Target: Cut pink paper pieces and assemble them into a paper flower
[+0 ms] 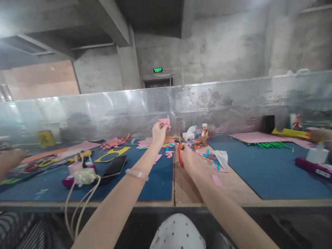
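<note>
My left hand (pixel 160 132), with a pale bangle (pixel 137 174) on its wrist, is raised over the back of the table and pinches a piece of pink paper (pixel 165 122). Lower and to the right, my right hand (pixel 185 156) is closed around a pair of scissors with red handles (pixel 181 156); the dark blades (pixel 179 139) point away from me. The blades and the pink paper are apart. Pink paper scraps (pixel 169 154) lie beneath and between my hands. A heap of coloured scraps (pixel 194 143) sits just beyond my right hand.
A black phone (pixel 114 168), a power strip (pixel 84 176) with cords and a yellow cut-out sheet (pixel 121 149) lie left. A brown bottle (pixel 204 135) and crumpled tissue (pixel 221 158) stand right. Other people's hands (pixel 11 159) show at both edges. A perforated metal partition (pixel 124 107) closes the back.
</note>
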